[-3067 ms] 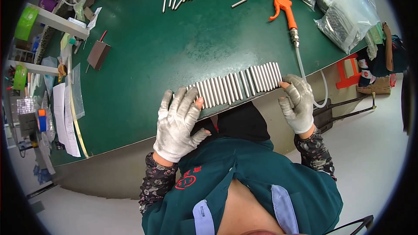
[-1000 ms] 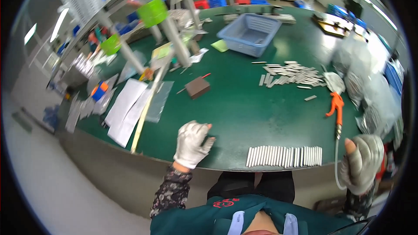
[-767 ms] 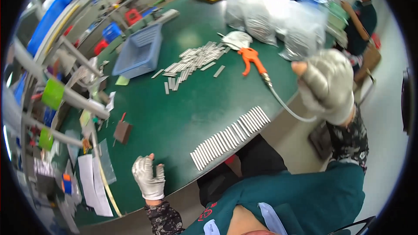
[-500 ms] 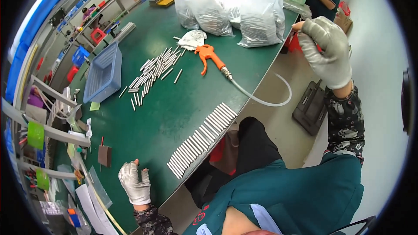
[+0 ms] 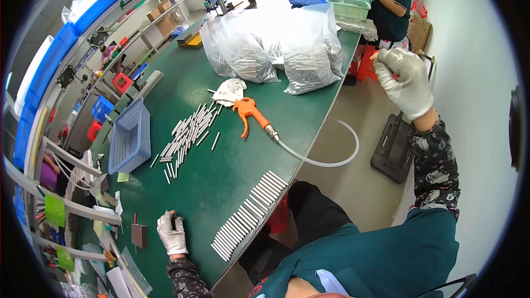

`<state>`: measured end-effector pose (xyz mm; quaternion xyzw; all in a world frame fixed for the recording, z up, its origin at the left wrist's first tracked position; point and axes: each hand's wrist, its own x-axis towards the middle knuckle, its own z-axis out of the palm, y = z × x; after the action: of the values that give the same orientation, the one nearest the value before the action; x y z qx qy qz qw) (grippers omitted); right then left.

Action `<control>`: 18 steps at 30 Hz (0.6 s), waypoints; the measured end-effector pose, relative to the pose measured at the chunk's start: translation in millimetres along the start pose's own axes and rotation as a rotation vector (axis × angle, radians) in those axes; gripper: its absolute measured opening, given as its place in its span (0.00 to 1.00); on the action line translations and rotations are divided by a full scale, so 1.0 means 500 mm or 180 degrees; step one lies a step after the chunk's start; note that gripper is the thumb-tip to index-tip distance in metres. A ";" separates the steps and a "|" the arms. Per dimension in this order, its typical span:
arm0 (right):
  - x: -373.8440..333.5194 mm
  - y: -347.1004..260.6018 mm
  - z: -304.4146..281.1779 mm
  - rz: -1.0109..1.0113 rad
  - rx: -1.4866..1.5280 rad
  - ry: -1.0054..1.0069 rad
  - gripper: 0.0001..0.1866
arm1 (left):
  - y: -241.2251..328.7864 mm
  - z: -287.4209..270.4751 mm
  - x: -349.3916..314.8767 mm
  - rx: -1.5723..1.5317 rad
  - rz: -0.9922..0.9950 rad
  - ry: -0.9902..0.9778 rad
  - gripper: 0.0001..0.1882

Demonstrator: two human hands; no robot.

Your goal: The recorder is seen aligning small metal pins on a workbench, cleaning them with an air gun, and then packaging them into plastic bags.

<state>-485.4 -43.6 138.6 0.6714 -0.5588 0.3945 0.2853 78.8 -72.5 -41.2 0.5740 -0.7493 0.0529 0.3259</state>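
My left hand, in a whitish glove with bare fingertips, rests low over the green table. Its thumb and forefinger are apart and nothing shows between them. Nearby, to its right, a slanting row of short metal rods lies side by side along the table edge. Out past the right edge, my right hand is raised in a similar glove, its fingers curled in; whatever they hold, if anything, is hidden. An orange air blow gun lies mid-table beside a crumpled white cloth and a loose heap of rods.
Clear plastic bags filled with rods stand at the far side. A blue plastic bin sits on the left, above a small brown block. A pale hose loops over the edge. Another person works beyond green baskets.
The view has tilted up, so the table's things appear lower and more of the far end shows. My right hand appears slightly lower and further left; its fingers stay curled.
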 end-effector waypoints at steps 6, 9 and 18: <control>0.004 0.031 0.037 0.0378 0.0239 -0.0063 0.03 | 0.007 0.004 -0.004 0.0236 0.0104 0.0044 0.17; 0.015 0.065 0.073 0.0649 0.0667 -0.0133 0.08 | -0.001 0.011 -0.006 0.0381 0.0500 0.0095 0.22; 0.107 0.090 0.173 0.0477 0.0593 -0.0121 0.09 | -0.008 0.014 -0.011 0.0115 0.0336 0.0128 0.25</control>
<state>-507.8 -152.4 135.8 0.6586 -0.5737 0.4521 0.1808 80.2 -72.3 -50.8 0.5383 -0.7707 0.0950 0.3273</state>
